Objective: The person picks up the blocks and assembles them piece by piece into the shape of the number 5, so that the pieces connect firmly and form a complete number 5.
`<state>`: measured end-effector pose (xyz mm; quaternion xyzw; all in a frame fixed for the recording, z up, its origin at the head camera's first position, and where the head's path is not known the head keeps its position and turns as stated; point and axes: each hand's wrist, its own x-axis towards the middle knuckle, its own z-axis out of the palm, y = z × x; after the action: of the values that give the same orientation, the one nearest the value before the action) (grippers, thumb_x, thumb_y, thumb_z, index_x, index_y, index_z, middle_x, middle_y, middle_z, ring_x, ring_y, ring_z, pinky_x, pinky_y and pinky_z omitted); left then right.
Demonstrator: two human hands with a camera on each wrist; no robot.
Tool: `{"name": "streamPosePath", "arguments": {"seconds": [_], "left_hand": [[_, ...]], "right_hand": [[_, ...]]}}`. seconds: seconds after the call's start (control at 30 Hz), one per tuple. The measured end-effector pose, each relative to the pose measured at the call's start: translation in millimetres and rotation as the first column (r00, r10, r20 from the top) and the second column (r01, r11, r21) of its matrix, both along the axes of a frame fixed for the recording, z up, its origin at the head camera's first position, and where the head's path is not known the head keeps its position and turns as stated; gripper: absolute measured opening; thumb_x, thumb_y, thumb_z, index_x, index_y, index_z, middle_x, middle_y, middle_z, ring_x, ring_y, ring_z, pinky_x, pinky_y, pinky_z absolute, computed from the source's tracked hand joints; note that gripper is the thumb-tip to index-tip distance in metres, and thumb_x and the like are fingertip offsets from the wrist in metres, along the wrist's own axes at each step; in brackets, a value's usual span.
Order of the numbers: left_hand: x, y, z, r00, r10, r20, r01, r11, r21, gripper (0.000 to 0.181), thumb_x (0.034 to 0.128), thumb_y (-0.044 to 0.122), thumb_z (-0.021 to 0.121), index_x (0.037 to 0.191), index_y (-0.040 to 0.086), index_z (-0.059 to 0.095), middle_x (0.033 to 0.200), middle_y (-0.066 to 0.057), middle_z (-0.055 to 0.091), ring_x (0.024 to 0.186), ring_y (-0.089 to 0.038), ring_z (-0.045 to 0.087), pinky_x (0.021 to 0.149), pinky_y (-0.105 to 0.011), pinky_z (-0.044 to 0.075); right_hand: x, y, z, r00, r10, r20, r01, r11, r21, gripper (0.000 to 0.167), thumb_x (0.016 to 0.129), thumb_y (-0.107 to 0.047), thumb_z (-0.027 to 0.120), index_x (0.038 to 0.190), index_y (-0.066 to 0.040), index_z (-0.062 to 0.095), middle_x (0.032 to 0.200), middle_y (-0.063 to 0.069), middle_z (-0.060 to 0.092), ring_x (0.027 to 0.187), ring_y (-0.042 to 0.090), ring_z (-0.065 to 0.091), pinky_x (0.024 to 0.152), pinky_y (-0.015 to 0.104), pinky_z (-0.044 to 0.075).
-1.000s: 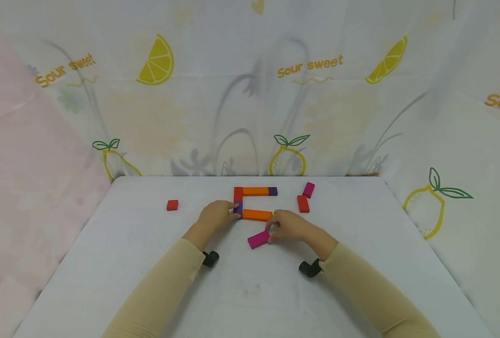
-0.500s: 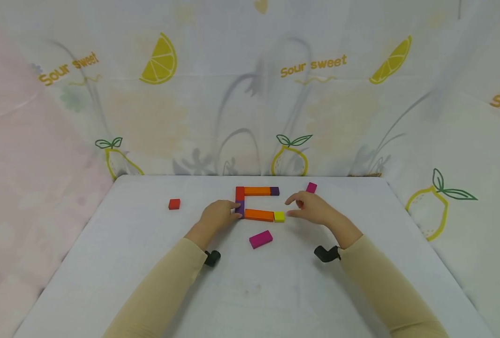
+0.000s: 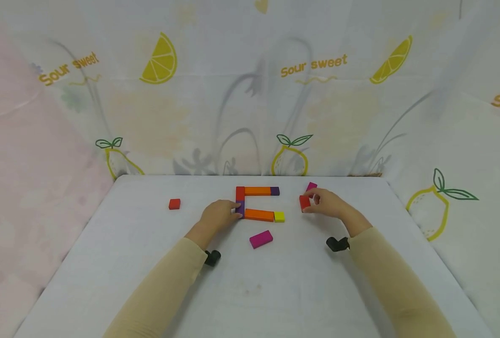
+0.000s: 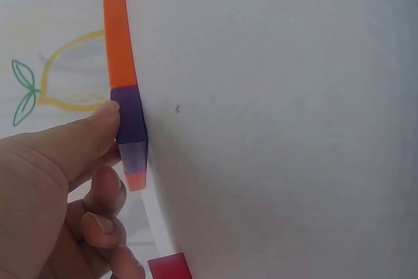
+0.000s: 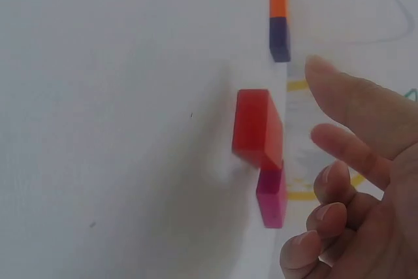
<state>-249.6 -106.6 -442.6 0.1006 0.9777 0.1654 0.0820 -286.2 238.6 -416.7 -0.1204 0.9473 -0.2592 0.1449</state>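
My left hand (image 3: 218, 217) pinches a purple block (image 4: 127, 112) between thumb and index finger. That block joins a red block (image 3: 240, 193) behind it and an orange block (image 3: 258, 215) to its right, which ends at a yellow block (image 3: 279, 217). From the red block, a second orange block (image 3: 257, 191) runs right to a small purple block (image 3: 275, 191). At the right, my right hand (image 3: 331, 205) is spread around a loose red block (image 5: 251, 125). In the right wrist view, its thumb and fingers stand apart from that block.
A magenta block (image 3: 261, 239) lies in front of the joined blocks. Another magenta block (image 5: 272, 197) is behind the loose red one. A small red block (image 3: 174, 204) sits at the left. The white table (image 3: 250, 291) ends at a patterned cloth (image 3: 191, 117).
My right hand has left the magenta block in front, passed the yellow block, and moved right and back to the loose red block. My left hand stays on the purple block.
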Motion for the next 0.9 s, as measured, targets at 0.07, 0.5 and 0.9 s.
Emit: {"name": "streamPosePath", "arguments": {"seconds": [0.07, 0.5, 0.9], "left_hand": [[0.1, -0.3, -0.4, 1.0, 0.001, 0.0, -0.001, 1.0, -0.001, 0.045, 0.0958, 0.034, 0.069, 0.138, 0.02, 0.062, 0.137, -0.01, 0.062, 0.126, -0.03, 0.057, 0.106, -0.046, 0.043], [0.7, -0.3, -0.8, 1.0, -0.002, -0.013, 0.002, 1.0, -0.009, 0.045, 0.0963, 0.035, 0.068, 0.138, 0.02, 0.062, 0.136, -0.01, 0.062, 0.127, -0.029, 0.057, 0.106, -0.045, 0.043], [-1.0, -0.3, -1.3, 1.0, -0.016, -0.01, 0.016, 1.0, -0.005, 0.045, 0.096, 0.034, 0.068, 0.138, 0.019, 0.063, 0.136, -0.009, 0.062, 0.127, -0.029, 0.056, 0.107, -0.046, 0.042]], "right_hand": [[-4.2, 3, -3.2, 1.0, -0.011, 0.023, 0.011, 1.0, -0.011, 0.062, 0.086, -0.031, 0.079, 0.138, -0.007, 0.055, 0.108, 0.014, 0.056, 0.1, 0.029, 0.052, 0.075, 0.035, 0.051], [-19.2, 7, -14.5, 0.997, 0.006, 0.073, -0.003, 0.999, -0.037, 0.067, 0.084, -0.026, 0.082, 0.14, -0.004, 0.052, 0.094, 0.011, 0.052, 0.089, 0.025, 0.05, 0.07, 0.032, 0.045], [-19.4, 4, -14.0, 0.997, 0.004, 0.077, -0.003, 1.0, -0.017, 0.062, 0.082, -0.024, 0.084, 0.133, -0.004, 0.056, 0.092, 0.01, 0.051, 0.089, 0.025, 0.05, 0.071, 0.034, 0.043]]}}
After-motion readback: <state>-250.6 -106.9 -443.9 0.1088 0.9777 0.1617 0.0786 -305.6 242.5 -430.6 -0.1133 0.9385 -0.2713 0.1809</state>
